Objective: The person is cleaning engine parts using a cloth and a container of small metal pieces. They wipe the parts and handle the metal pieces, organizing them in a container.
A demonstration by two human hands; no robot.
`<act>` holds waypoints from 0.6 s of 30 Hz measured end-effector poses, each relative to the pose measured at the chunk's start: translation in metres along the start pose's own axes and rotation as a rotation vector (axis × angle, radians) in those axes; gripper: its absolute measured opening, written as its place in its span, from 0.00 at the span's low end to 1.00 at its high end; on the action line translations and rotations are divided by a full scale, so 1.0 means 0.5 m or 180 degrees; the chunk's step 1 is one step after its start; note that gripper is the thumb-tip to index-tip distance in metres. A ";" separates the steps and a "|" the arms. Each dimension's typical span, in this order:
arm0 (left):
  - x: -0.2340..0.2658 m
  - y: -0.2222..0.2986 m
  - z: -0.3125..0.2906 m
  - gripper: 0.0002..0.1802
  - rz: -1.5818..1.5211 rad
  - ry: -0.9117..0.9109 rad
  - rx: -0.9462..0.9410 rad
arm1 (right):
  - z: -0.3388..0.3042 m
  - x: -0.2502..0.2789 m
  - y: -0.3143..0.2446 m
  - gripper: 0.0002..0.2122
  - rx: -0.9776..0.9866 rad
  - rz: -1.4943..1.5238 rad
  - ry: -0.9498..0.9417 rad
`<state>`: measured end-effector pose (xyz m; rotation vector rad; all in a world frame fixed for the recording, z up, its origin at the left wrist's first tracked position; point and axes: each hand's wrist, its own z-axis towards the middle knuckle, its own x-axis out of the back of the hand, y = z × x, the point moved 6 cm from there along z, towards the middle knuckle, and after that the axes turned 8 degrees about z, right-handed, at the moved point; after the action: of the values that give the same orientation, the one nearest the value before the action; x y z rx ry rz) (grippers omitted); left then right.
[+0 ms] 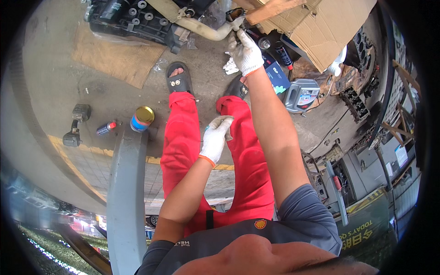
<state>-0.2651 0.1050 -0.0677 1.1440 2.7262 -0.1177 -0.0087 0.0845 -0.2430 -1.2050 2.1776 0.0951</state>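
My right hand, in a white knit glove with dirty fingertips, reaches forward. Its fingers close around the end of a beige bent pipe, at a small greyish fitting. Exactly how they grip is hard to make out. A black engine part with several round ports lies beside the pipe. My left hand, gloved the same way, is held back over my red trousers near the right knee. Its fingers are curled together, and whatever they may hold is hidden.
A cardboard sheet lies under the engine part; more cardboard stands at right. A blue box, grey oil jug and spray can sit nearby. Left are a cordless tool, small can, tin and grey post.
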 end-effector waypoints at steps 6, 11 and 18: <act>-0.009 0.013 0.013 0.18 -0.0955 -0.0221 -0.0452 | -0.009 0.027 -0.008 0.12 0.0111 0.0014 -0.0071; -0.012 0.042 0.016 0.25 -0.1855 -0.0502 -0.0366 | -0.044 0.065 -0.019 0.08 0.0151 -0.0104 0.0080; -0.012 0.032 0.023 0.19 -0.1838 -0.0758 -0.0811 | -0.165 0.175 -0.029 0.10 0.0058 -0.0593 0.0476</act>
<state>-0.2480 0.1101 -0.0779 0.2406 2.6661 0.0176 -0.0711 -0.0176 -0.2235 -1.4382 2.1744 -0.0961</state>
